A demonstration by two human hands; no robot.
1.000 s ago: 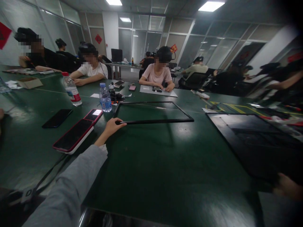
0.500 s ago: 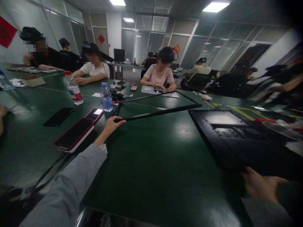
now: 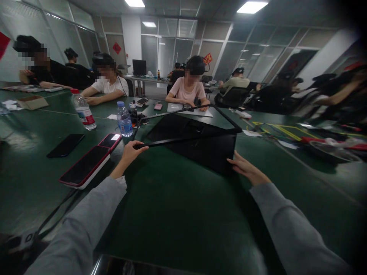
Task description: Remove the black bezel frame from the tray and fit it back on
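Observation:
A thin black rectangular frame is gripped at its near left corner by my left hand, and it is raised above the green table. Behind and below the frame lies a large flat black panel, partly seen through its opening. My right hand pinches the near right corner of this panel, thumb on top. Whether the panel touches the table cannot be made out.
Left of the frame stand a blue-capped bottle and a red-capped bottle, with a red-edged phone and a black phone nearer. A metal bowl sits at the right. Across the table sits a person in pink.
My right hand has moved left and away from me, bringing the black panel from the right side to beneath the frame. My left hand keeps its hold; the view has shifted slightly.

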